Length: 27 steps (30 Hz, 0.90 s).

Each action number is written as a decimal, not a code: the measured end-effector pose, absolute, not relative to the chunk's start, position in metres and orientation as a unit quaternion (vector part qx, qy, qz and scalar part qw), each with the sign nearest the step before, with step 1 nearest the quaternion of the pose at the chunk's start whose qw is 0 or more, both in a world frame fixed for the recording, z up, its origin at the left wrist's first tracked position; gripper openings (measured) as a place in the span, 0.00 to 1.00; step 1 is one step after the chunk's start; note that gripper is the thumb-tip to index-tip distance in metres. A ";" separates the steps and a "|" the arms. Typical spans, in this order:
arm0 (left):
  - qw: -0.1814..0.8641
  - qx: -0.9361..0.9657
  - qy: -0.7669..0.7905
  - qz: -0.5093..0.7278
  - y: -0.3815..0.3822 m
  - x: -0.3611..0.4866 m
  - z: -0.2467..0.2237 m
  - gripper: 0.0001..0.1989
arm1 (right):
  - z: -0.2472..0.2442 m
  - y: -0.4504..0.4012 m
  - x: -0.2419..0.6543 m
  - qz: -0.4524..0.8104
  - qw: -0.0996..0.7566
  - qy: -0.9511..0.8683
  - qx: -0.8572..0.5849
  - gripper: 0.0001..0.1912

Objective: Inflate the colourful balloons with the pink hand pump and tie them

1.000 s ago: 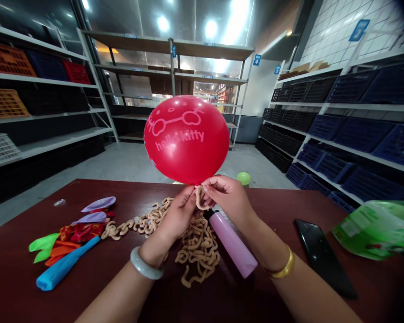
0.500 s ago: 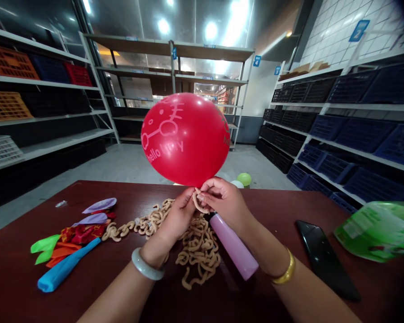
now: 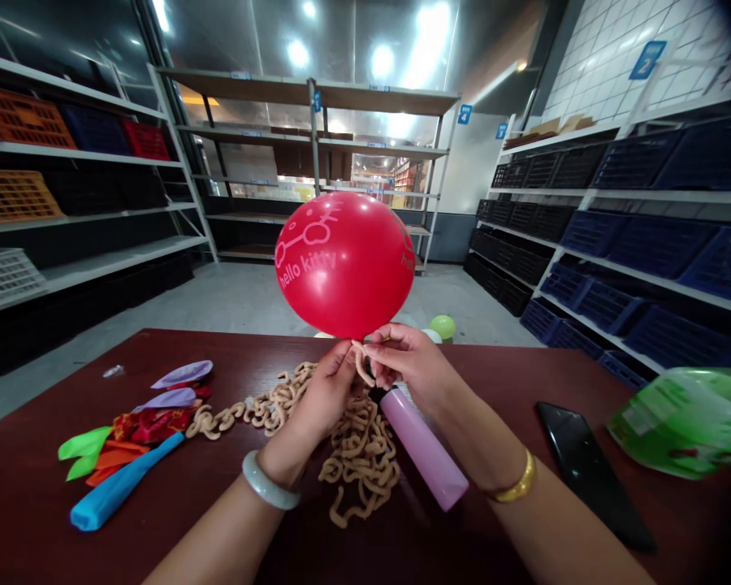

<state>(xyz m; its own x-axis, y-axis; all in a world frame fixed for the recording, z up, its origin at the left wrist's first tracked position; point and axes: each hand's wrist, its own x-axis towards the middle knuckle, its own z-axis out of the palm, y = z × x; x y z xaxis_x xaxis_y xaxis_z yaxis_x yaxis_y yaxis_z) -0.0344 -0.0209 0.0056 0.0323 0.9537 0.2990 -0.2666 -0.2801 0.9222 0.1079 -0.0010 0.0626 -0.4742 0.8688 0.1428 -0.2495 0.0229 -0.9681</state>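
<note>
Balloon (image 3: 344, 264), red, inflated, "hello kitty" print on it, sits directly above my fingers, neck down, body well clear of the counter (image 3: 493, 520). Only the neck end meets the fingers; the round part rides free just over the knuckles.

Left hand (image 3: 320, 386): thumb and index pinched on the neck from my left side, tips right under the bulge. Right hand (image 3: 417, 366): thumb and index drawn in tight from the other side, grasping the tan strand (image 3: 364, 367) where it meets the neck. Can't tell if they have rubber too; the contact spot is small and partly covered. The strand hangs in a short curve between the two sets of fingers, below the balloon.

Under and between my forearms: heap of tan curls (image 3: 359, 455), with more of it trailing left past my left hand. Lilac tube (image 3: 426, 448), dark tip, lies slantwise just right of the heap, partly beneath my right wrist.

Far left on the counter: flat blue balloon (image 3: 122, 483), limp green one (image 3: 85, 449) and orange one (image 3: 114, 461) bunched beside it, two lilac ones (image 3: 183, 374) behind. Right side: black phone (image 3: 590, 471) lying flat, green pouch (image 3: 682, 418) near it. Past the far edge, a green balloon (image 3: 443, 327) down by the floor.
</note>
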 end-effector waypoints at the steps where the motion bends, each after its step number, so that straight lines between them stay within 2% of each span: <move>1: 0.503 0.512 0.333 0.611 -0.021 -0.034 0.005 0.18 | 0.061 0.000 0.108 0.642 0.449 -0.558 -0.273 0.17; 8: 0.547 0.480 0.325 0.605 -0.025 -0.026 0.012 0.20 | 0.047 0.008 0.101 0.547 0.552 -0.553 -0.300 0.14; 16: 0.582 0.504 0.310 0.558 -0.031 -0.018 0.012 0.22 | 0.040 0.016 0.103 0.444 0.609 -0.567 -0.332 0.11; 22: 0.632 0.492 0.309 0.513 -0.028 -0.015 0.006 0.26 | 0.034 0.029 0.113 0.366 0.607 -0.592 -0.384 0.09; 27: 0.628 0.481 0.325 0.519 -0.026 -0.016 0.008 0.27 | 0.024 0.041 0.111 0.419 0.594 -0.573 -0.378 0.10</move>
